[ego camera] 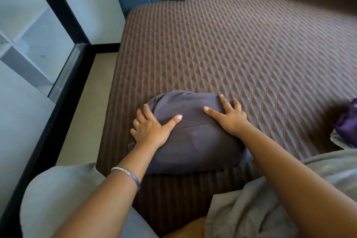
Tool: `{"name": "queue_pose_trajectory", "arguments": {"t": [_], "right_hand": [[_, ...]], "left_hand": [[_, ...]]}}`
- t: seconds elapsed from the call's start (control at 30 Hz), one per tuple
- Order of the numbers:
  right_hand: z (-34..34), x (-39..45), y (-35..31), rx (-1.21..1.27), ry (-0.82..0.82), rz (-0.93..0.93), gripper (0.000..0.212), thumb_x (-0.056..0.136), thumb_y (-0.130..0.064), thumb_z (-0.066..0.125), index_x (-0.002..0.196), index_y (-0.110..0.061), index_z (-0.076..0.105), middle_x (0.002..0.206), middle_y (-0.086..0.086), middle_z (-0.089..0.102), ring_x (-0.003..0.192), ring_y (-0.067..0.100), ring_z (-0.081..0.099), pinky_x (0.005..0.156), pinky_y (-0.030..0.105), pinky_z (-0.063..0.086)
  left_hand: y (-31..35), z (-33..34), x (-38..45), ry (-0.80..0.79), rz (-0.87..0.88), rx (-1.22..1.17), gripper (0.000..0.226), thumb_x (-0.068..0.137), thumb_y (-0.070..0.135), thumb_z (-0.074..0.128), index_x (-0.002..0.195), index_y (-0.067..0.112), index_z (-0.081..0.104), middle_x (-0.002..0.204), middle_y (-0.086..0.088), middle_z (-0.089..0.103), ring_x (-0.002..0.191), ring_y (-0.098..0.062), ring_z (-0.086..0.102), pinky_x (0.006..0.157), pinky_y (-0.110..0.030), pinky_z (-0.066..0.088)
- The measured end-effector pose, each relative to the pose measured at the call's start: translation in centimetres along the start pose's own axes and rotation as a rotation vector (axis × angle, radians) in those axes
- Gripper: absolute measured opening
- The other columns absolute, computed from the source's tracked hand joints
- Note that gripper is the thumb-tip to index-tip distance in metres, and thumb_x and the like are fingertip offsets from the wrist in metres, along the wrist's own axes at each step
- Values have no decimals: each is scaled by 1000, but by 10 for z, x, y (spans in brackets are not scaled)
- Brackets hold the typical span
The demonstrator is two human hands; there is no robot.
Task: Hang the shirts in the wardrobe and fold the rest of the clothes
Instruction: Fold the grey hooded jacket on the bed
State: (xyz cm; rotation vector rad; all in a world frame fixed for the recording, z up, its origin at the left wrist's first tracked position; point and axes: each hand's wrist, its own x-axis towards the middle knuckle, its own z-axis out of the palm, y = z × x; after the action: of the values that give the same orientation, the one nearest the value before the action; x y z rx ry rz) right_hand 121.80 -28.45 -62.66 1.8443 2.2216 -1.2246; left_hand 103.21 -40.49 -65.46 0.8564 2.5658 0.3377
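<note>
A folded dark grey garment (pixel 195 133) is seen lying on the bed (pixel 241 54), close to the bed's near edge and toward its left side. It is judged to be soft, light and limp: the cloth will slump and unfold if lifted by one corner, so it is best taken under both side edges at once, with the stack kept level. The left hand (pixel 152 128) is laid flat on the garment's left side, fingers spread and straight, thumb pointing inward across the cloth; nothing is gripped. The right hand (pixel 229 115) is pressed flat on the garment's upper right part, fingers splayed over its far edge, likewise released. Both forearms are reached forward from the near edge of the bed, wrists low. A bracelet (pixel 126 174) is worn on the left wrist. A purple cloth (pixel 347 123) is seen at the bed's right edge, well apart from the garment.
</note>
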Motion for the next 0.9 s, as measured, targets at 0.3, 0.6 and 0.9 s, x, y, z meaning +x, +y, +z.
{"name": "queue_pose_trajectory", "arguments": {"t": [0.3,0.6,0.9], "right_hand": [[-25,-25,22,540,-392,349,106,50,-73,78,136,-19,45,129,11,55,115,33,52,87,45,46],[-45,-25,23,1014,-373,2,43,62,-18,72,103,-6,72,104,18,70,106,37,63,99,51,45],[-213,6,52,553,-14,112,24,65,-10,59,86,-8,70,80,15,72,82,31,67,79,35,53]], "left_hand": [[-67,-34,6,-559,-221,-674,109,31,66,90,122,11,64,112,-9,71,105,-29,66,100,-44,47],[-31,-43,-6,-699,-84,-1128,60,36,20,91,90,0,77,101,-21,71,88,-33,70,83,-38,51],[135,5,-14,-813,33,-1196,47,56,8,68,102,-4,67,86,-16,71,67,-28,68,66,-30,57]]}}
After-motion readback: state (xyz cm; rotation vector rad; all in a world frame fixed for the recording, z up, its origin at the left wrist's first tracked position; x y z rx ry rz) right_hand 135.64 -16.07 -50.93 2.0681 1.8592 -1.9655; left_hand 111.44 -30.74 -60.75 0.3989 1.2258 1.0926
